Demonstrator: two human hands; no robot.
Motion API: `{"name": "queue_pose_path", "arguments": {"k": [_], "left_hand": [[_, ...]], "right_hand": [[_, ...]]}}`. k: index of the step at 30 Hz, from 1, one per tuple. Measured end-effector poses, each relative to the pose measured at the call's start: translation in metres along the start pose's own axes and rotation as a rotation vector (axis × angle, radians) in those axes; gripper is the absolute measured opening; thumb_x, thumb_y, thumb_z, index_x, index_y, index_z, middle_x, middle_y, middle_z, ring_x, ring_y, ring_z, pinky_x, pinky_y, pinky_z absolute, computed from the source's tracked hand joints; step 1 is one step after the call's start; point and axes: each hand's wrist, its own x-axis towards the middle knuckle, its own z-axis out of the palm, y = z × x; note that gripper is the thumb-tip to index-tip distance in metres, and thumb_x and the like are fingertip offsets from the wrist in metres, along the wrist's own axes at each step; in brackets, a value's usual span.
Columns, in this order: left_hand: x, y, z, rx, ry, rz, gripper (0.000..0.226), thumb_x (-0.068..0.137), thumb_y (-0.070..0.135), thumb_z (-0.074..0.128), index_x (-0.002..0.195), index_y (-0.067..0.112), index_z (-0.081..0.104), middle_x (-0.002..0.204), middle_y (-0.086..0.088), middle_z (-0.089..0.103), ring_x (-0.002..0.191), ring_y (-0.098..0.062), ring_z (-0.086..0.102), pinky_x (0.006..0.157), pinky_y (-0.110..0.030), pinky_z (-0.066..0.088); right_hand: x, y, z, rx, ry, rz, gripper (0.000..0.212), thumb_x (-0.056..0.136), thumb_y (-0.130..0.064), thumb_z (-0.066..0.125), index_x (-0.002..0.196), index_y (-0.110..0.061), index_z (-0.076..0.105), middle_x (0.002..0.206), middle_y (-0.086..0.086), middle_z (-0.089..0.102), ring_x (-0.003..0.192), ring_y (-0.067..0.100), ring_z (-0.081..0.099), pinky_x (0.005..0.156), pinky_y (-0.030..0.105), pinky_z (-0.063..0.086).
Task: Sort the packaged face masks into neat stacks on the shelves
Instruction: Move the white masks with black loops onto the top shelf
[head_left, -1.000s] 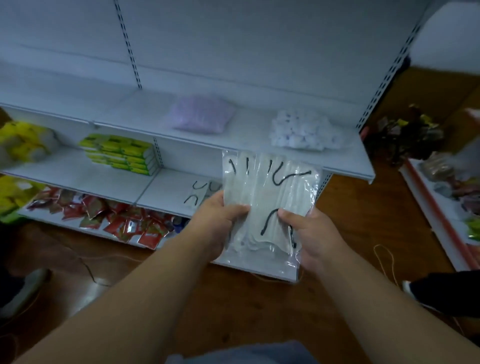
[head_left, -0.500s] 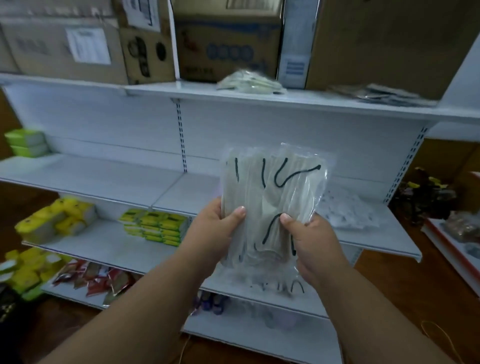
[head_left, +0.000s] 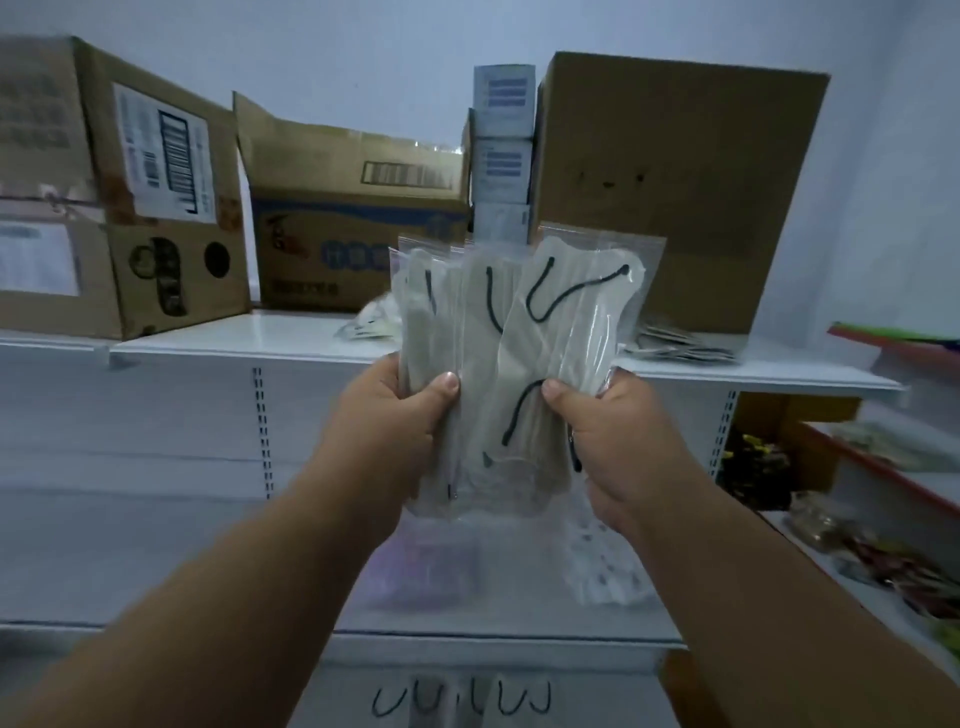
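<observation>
I hold a fanned bundle of clear-bagged face masks with black ear loops upright in front of the top shelf. My left hand grips its left edge, thumb on the front. My right hand grips the right edge the same way. A small pile of bagged masks lies on the top shelf behind the bundle, and a flat darker pile of packets lies to its right. More masks with black loops lie on a low shelf at the bottom.
Cardboard boxes and stacked small white boxes crowd the back of the top shelf. The middle shelf carries a purple packet and a white bagged pack. Another rack with goods stands at the right.
My view has tilted upward from the lower shelves to the top shelf. Both hands have raised the mask bundle up to the top shelf's level, still gripping it the same way.
</observation>
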Motion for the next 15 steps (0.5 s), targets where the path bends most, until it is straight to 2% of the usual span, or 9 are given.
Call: {"name": "queue_pose_path", "arguments": {"k": [3, 5, 7, 8, 12, 15], "left_hand": [[0.031, 0.01, 0.039, 0.017, -0.065, 0.034, 0.004, 0.095, 0.023, 0.066, 0.094, 0.026, 0.067, 0.092, 0.002, 0.075, 0.087, -0.018, 0.072, 0.074, -0.039, 0.061], [0.053, 0.015, 0.063, 0.056, -0.097, 0.054, 0.004, 0.091, 0.026, 0.07, 0.095, 0.024, 0.069, 0.089, 0.003, 0.076, 0.084, -0.017, 0.073, 0.072, -0.037, 0.062], [0.078, 0.02, 0.087, 0.062, -0.134, 0.053, 0.017, 0.088, 0.029, 0.074, 0.102, 0.02, 0.07, 0.091, 0.0, 0.077, 0.085, -0.019, 0.074, 0.075, -0.042, 0.062], [0.09, 0.023, 0.1, 0.063, -0.142, 0.054, 0.021, 0.086, 0.03, 0.076, 0.103, 0.019, 0.07, 0.092, -0.001, 0.077, 0.085, -0.02, 0.074, 0.077, -0.044, 0.062], [0.139, 0.035, 0.154, 0.095, -0.136, 0.106, 0.025, 0.085, 0.03, 0.077, 0.105, 0.018, 0.069, 0.094, -0.001, 0.075, 0.086, -0.019, 0.073, 0.079, -0.04, 0.062], [0.176, 0.045, 0.188, 0.132, -0.147, 0.104, 0.027, 0.085, 0.029, 0.078, 0.106, 0.017, 0.066, 0.093, -0.002, 0.074, 0.083, -0.02, 0.073, 0.072, -0.037, 0.062]], "right_hand": [[0.03, -0.013, -0.028, -0.043, 0.077, -0.001, 0.015, 0.094, -0.005, 0.063, 0.088, -0.017, 0.07, 0.081, -0.001, 0.076, 0.076, 0.012, 0.073, 0.072, 0.03, 0.059], [0.054, -0.019, -0.049, -0.057, 0.131, 0.012, 0.012, 0.093, -0.006, 0.065, 0.086, -0.015, 0.069, 0.083, 0.004, 0.075, 0.078, 0.017, 0.073, 0.076, 0.035, 0.06], [0.082, -0.027, -0.07, -0.114, 0.184, 0.027, 0.003, 0.09, -0.009, 0.07, 0.088, -0.008, 0.068, 0.088, 0.011, 0.073, 0.082, 0.024, 0.071, 0.082, 0.042, 0.059], [0.097, -0.03, -0.081, -0.138, 0.198, 0.033, 0.008, 0.088, -0.009, 0.072, 0.092, -0.004, 0.067, 0.091, 0.014, 0.073, 0.084, 0.026, 0.071, 0.082, 0.043, 0.059], [0.159, -0.055, -0.118, -0.215, 0.15, 0.028, 0.011, 0.085, -0.002, 0.073, 0.095, -0.002, 0.067, 0.094, 0.014, 0.072, 0.081, 0.022, 0.07, 0.071, 0.034, 0.059], [0.211, -0.066, -0.141, -0.345, 0.132, -0.006, 0.017, 0.081, -0.007, 0.079, 0.095, -0.004, 0.069, 0.093, 0.013, 0.074, 0.088, 0.027, 0.072, 0.082, 0.042, 0.059]]}}
